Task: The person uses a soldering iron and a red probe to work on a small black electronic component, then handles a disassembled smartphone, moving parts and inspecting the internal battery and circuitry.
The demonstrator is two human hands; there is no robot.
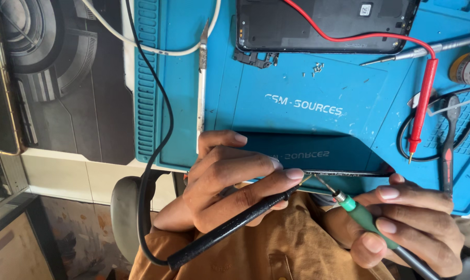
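A left hand (229,179) closes around a slim black probe (229,231) while the right hand (406,225) grips a green-handled soldering iron (367,220). Both tips meet between the hands at the near edge of a thin dark phone (344,173), its long axis running hand to hand, above a blue work mat (297,83).

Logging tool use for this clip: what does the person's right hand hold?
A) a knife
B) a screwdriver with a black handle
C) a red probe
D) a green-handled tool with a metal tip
D: the right hand grips a green-handled tool, its metal tip at the edge of the phone; the red probe lies on the mat.
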